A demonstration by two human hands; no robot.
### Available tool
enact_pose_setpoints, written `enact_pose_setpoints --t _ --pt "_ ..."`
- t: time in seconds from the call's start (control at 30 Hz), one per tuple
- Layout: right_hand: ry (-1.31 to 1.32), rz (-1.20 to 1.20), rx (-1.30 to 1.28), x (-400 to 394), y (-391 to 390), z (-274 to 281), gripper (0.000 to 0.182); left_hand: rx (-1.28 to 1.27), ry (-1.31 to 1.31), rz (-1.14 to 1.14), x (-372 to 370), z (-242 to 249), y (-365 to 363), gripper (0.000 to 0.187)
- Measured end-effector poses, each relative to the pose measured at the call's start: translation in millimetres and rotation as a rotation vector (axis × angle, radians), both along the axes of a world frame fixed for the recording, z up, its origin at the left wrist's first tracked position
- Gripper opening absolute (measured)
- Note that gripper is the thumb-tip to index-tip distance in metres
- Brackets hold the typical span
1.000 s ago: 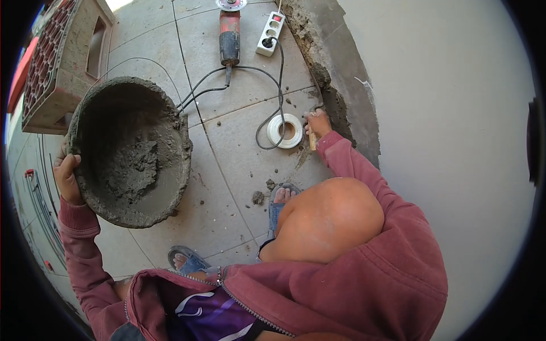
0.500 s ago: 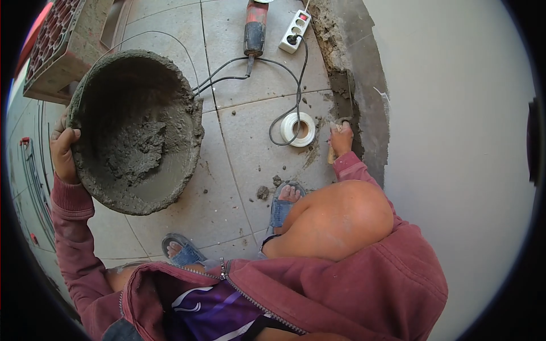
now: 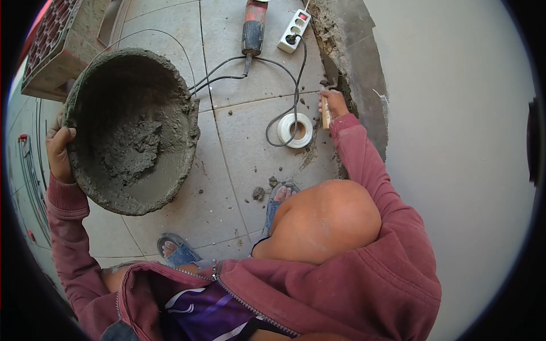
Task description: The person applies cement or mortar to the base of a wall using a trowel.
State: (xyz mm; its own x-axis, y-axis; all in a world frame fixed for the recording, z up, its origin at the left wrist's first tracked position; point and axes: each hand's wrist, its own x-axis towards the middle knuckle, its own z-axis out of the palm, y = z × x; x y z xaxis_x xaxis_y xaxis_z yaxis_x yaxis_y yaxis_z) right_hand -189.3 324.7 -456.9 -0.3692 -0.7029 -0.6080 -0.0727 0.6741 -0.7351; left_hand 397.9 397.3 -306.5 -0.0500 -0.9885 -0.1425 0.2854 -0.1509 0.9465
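Note:
My left hand (image 3: 60, 146) grips the near-left rim of a mortar bucket (image 3: 185, 165), thumb on the outer lip. The bucket is tilted so its mouth faces me, and wet grey mortar (image 3: 133, 150) lies inside. Near the foot of the wall, my right hand (image 3: 336, 103) is closed around the wooden handle of a trowel (image 3: 326, 116). Its bent metal neck shows just beyond my fingers, over the mortar-filled gap (image 3: 343, 94) between floor and wall; most of the blade is hidden.
A roll of white mesh tape (image 3: 307, 132) lies on the tiles within a loop of black cable. Beyond are an angle grinder (image 3: 253, 34) and a power strip (image 3: 294, 32). A crate (image 3: 54, 48) stands far left. Mortar crumbs (image 3: 259, 194) lie by my foot.
My right hand has moved forward along the wall's foot with the trowel, and more of the wooden handle now shows. My left hand stays on the bucket rim.

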Motion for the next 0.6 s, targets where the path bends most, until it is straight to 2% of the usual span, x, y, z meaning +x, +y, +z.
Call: enact_pose_setpoints --t 0.13,0.23,0.3,0.37,0.43,0.5,0.6 --pt "-0.07 0.034 -0.065 -6 26 10 0.015 0.013 -0.011 0.028 -4 6 2 0.036" --pt "0.114 0.092 -0.129 5 44 21 0.018 0.027 -0.003 0.046 -9 10 1 0.034" --pt "0.245 0.282 0.029 13 48 25 0.02 0.041 -0.008 0.07 -12 10 -2 0.031" --pt "0.257 0.302 0.085 9 46 13 0.02 0.043 0.019 0.031 -13 12 -3 0.031" --pt "0.36 0.247 0.099 5 42 4 0.02 0.022 0.011 0.031 -14 12 -3 0.03" --pt "0.334 0.174 0.077 3 36 10 0.019 0.005 -0.002 0.027 -17 13 -4 0.03" --pt "0.151 0.003 -0.049 7 39 16 0.018 0.018 -0.007 0.083 -17 13 -1 0.026"
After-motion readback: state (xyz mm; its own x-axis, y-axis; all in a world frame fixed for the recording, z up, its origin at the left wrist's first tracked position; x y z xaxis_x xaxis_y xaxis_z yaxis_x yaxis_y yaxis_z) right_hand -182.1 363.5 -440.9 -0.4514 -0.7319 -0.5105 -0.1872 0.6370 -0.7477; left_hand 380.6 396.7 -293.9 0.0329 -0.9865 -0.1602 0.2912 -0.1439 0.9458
